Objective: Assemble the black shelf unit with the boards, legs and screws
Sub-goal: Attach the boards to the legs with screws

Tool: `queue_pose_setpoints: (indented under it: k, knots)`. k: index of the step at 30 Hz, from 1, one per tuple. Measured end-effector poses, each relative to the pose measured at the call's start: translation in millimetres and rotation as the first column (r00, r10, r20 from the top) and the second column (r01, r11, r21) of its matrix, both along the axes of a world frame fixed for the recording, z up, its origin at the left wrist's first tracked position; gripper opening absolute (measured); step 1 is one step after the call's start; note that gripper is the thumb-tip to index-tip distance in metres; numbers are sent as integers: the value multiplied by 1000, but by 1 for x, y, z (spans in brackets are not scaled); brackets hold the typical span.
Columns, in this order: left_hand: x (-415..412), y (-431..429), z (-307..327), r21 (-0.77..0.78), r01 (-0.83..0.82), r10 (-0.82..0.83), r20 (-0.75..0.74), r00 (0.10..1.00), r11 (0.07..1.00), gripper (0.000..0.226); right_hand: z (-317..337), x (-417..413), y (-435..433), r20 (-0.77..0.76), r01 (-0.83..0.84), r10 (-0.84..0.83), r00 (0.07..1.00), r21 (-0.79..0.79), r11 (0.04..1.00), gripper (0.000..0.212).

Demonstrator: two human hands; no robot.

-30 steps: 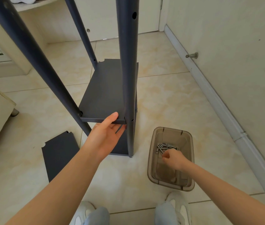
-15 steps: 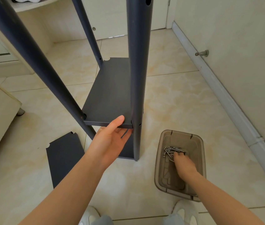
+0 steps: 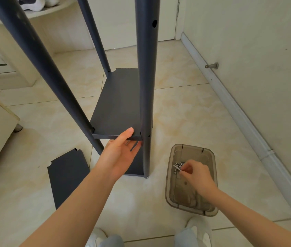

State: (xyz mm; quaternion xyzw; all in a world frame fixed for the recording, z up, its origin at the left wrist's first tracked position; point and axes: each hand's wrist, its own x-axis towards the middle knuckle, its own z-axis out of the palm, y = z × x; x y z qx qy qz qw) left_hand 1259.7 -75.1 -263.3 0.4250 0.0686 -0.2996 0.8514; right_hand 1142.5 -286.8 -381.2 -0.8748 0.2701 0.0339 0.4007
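One camera to go by, the head view looking down, so here's what I've got from my end.

Left hand is at the front edge of the shelf board. The thumb lies on top and the fingers are tucked underneath, so it pinches the board and props it level, just beside the front leg. Right hand is down over the tub on the floor, fingertips pinched on one screw, the rest of the hand curled in.

What the next move hangs on, as I read it: the hole in the front leg at board height sits up and to the left of the right hand. That leg stands upright, so I reckon the screw has to go in sideways, long axis flat, through the leg into the board's corner. The left hand is nearer that hole, but it's busy holding the board up, so the right hand is the one I'd bring across.

Containers: just the tub, smoky see-through plastic, with a small heap of screws bunched at its far end.

Elsewhere, the left leg and back leg run up out of frame. I can't see a fourth. A bottom board sits low behind the left hand. A spare board lies flat on the tiles to the left, well apart from the tub.
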Motion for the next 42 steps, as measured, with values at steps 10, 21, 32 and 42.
queue_pose_setpoints:
  k: [10,21,32,42]
  knots:
    - [1,3,2,28,-29,30,-38,999,999,7,153,-13,52,442,-84,-68,894,316,945,11]
    - [1,1,6,53,-14,13,15,1000,999,9,153,9,62,408,-75,-15,913,203,976,10]
    - [3,2,5,142,37,-48,72,996,989,12,146,9,60,379,-66,-18,925,210,976,9]
    - [2,7,6,135,30,-40,68,997,990,27,152,13,63,415,-88,-8,910,211,974,9]
